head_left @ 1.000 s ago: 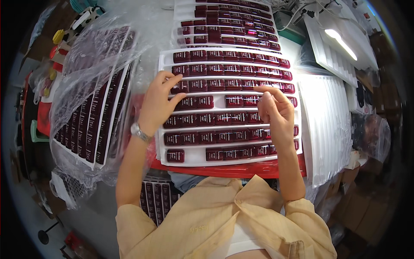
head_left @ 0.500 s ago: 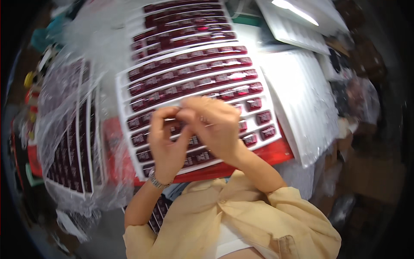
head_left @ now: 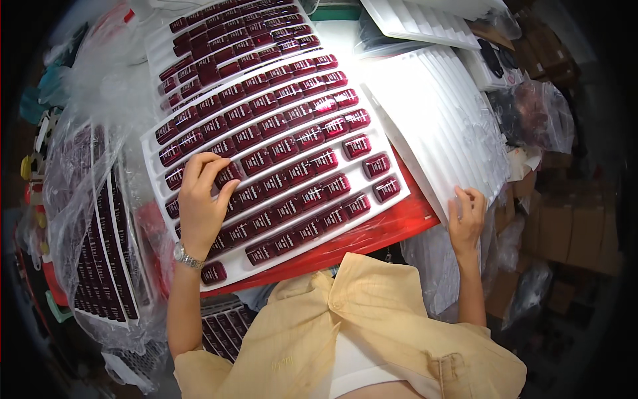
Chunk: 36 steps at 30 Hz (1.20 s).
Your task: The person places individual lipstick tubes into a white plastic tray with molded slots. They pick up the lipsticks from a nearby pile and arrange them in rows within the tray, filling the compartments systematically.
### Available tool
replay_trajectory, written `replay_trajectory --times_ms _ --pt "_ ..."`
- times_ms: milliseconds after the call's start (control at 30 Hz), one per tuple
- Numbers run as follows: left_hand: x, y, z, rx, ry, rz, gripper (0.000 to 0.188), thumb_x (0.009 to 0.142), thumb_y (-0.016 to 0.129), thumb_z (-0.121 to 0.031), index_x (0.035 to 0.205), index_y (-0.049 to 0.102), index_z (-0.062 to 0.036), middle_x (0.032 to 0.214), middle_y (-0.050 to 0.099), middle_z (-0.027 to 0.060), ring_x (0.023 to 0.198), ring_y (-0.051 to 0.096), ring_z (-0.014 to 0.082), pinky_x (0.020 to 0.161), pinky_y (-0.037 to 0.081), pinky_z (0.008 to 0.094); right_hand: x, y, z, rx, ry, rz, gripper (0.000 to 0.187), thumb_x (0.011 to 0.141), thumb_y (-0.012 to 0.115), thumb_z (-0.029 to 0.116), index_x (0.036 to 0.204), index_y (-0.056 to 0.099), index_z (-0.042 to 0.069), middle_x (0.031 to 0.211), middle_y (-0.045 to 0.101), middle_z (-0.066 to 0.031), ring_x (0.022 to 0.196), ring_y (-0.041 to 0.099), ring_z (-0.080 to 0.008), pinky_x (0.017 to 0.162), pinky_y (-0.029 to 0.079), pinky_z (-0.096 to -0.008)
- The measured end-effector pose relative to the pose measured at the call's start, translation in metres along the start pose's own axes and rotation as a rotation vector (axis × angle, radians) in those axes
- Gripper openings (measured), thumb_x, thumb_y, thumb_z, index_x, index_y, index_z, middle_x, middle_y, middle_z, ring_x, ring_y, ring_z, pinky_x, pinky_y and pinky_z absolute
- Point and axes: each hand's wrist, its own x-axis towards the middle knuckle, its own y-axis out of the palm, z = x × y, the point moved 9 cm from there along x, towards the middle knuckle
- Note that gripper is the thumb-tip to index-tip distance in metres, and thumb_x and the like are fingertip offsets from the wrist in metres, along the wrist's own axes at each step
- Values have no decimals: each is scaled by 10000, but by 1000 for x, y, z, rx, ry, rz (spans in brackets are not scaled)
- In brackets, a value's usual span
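Head view: I look straight down over a person's chest, in a pale yellow shirt, onto a crowded worktable.
Left hand: I see it lying palm down on the near left part of the white tray, fingers spread and loosely curved, fingertips touching dark red pieces in the middle rows. It grips nothing. A metal watch sits on that wrist.
Right hand: I see it at the near edge of the stack of empty white trays, to the right of the filled tray. The fingers curl onto that edge; I cannot tell if they pinch it or only rest there.
Tray: it lies tilted in front of the person, its slots filled with rows of glossy dark red rectangular pieces. The nearest rows have gaps.
Under the tray: a red surface shows along its near edge.
Behind: a second filled tray lies just beyond the first.
Left side: more trays of red pieces sit wrapped in clear plastic bags.
Right side: brown cartons stand beyond the empty stack.
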Motion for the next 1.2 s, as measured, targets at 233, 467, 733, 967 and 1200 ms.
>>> replay_trajectory --times_ms 233,467,733,967,1200 --pt "-34 -55 36 176 -118 -122 290 709 748 -53 983 667 -5 976 599 93 919 567 269 817 452 354 -2 -15 -14 27 -32 -200 184 815 660 50 996 652 21 808 549 -114 737 532 -294 703 442 -407" --pt "-44 -54 46 246 -96 -49 287 705 745 -88 972 673 -13 974 598 83 899 552 271 800 444 367 -24 -8 -4 -24 -88 -237 150 866 614 60 1005 661 31 810 607 -115 685 543 -276 608 427 -371" --pt "-39 -59 37 67 -117 -169 327 731 687 42 1045 612 -13 1051 631 117 964 595 260 863 454 344 46 -28 -25 603 396 -396 222 922 573 60 1133 510 28 817 518 -11 699 484 -100 673 435 -249" --pt "-44 -19 -46 -424 2 -39 320 895 631 -136 1136 553 59 1112 498 116 1045 512 228 924 407 321 99 -13 269 1194 -426 237 262 933 568 294 976 556 35 678 601 -126 555 604 -251 505 474 -333" --pt "-70 4 -10 -627 -234 -46 329 877 653 -117 1121 541 75 1092 524 93 1040 513 175 933 381 291 84 3 300 964 -523 806 593 916 557 390 1315 333 11 724 587 -248 753 623 -403 668 501 -435"
